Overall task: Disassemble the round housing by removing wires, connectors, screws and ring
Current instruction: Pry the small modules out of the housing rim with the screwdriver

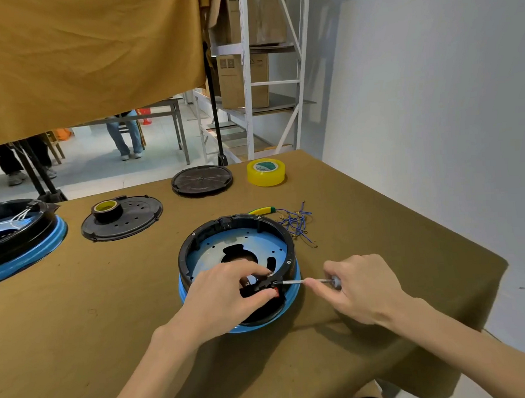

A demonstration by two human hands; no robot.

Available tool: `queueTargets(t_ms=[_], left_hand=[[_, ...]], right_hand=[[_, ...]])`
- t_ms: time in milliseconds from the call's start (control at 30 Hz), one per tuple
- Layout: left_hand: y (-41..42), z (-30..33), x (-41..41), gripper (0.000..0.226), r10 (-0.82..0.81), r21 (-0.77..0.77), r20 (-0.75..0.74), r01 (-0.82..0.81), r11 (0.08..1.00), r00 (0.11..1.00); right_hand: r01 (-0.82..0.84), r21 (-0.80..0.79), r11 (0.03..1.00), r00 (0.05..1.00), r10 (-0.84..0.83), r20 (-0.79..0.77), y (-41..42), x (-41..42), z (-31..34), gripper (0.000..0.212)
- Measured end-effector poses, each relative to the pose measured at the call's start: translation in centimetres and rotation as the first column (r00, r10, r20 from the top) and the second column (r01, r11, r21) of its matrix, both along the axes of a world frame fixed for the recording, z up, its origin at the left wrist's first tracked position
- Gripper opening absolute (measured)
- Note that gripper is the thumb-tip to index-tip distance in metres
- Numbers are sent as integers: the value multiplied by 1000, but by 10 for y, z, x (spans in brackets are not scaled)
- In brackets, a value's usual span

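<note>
the round housing stands on the brown desk, near its front edge, directly before the person. the step in hand looks to be the loosening of a screw at the near rim, where a small black part with a red spot sits on the black ring.

to do it well, i think the tip must sit straight and deep in the screw head, and the shaft must stay in one line with the screw, because it comes in almost flat from the right and can slip out easily. the other hand should press the part down so the housing does not turn on the cloth.

the left hand has its grip clamped on this black part, thumb and fingers curled around it, at the near inside of the housing. the right hand is just beside the housing on its right side, its grip closed around the screwdriver; the tip touches the part between the left fingers. the screw itself is too small to see.

the removed blue wires lie behind the housing, apart from both hands.
</note>
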State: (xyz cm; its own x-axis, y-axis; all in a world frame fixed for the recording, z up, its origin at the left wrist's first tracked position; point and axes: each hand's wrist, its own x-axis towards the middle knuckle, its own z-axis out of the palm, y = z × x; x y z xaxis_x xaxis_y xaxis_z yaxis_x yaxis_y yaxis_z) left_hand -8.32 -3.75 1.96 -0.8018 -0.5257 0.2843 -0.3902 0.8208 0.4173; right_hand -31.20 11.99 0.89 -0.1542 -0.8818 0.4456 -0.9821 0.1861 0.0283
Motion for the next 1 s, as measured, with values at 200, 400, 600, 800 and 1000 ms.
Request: queueTargets(t_ms=[200,400,600,800,1000], left_hand=[[5,-1,2,57,58,-30,-58,-60,998,997],[9,2,1,56,66,-9,-53,-67,998,996],[9,-2,0,54,76,-13,-69,-77,997,995],[9,-4,-2,45,68,-43,-43,-70,997,997],[12,-2,-1,52,75,-65,-51,-78,995,996]], right_hand=[[77,36,996,996,-76,-36,3,-8,1,85],[83,61,995,996,-81,-44,3,-11,3,88],[57,43,997,994,-53,-95,-1,-6,5,83],[-12,-38,999,984,5,-180,-8,0,9,74],[-100,-141,985,966,62,-252,-33,-6,4,75]])
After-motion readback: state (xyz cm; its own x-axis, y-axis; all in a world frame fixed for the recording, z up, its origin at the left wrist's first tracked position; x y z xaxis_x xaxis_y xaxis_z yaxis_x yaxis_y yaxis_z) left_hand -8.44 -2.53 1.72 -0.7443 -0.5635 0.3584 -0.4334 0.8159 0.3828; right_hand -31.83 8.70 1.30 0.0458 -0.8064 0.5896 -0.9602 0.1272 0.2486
